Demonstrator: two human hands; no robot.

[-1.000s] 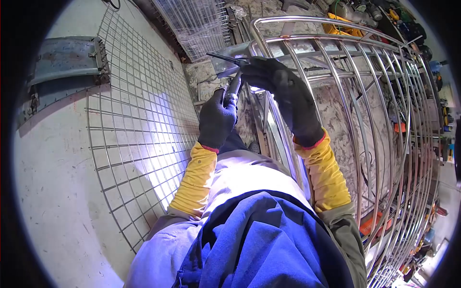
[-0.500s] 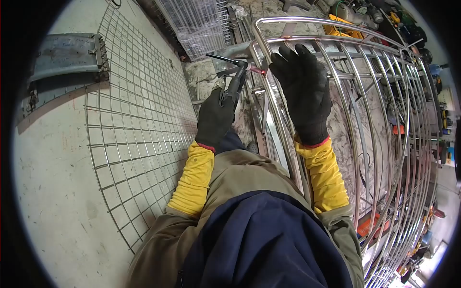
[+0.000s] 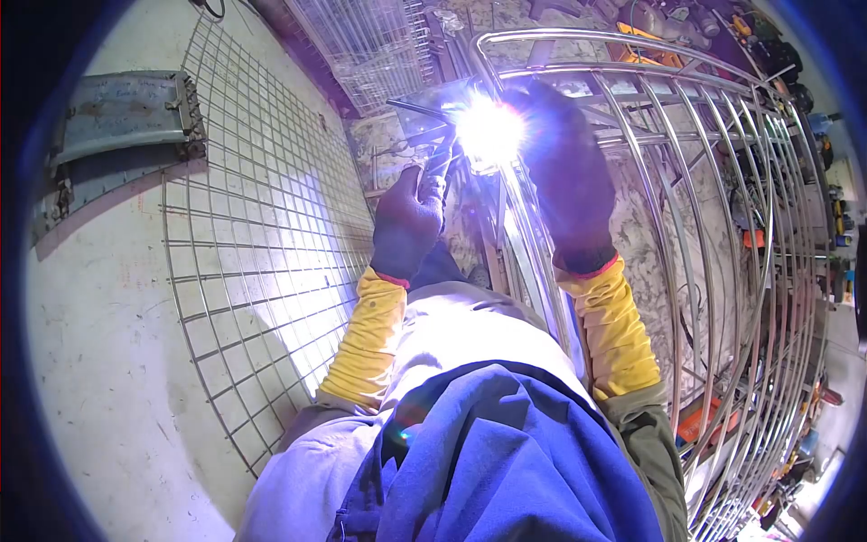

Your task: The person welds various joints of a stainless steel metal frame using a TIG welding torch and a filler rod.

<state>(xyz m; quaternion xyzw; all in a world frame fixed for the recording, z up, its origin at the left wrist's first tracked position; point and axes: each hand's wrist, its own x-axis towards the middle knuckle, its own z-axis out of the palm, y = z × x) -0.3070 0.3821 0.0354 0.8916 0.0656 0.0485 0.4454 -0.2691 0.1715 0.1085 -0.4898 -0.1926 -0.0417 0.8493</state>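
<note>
A black-gloved left hand, my left hand, is wrapped round the handle of a TIG welding torch. Its head points right, into a blinding white-blue arc at the corner of a shiny tubular metal frame. The torch tip and the joint are lost in this glare. Just right of the light, my right hand, also black-gloved, is raised over the frame's bars, with its fingers stretched upward and partly washed out. Yellow sleeves cover both forearms.
Wire mesh leans along the pale surface at left, beside a grey curved metal piece. More wire racks lie at the top. Tools and yellow and orange items lie beyond the frame, with an orange box at lower right.
A bright arc has flared up at the torch tip, where only a small red glow showed before. Violet-white light now washes over my clothes and the mesh. Both hands stay nearly in place.
</note>
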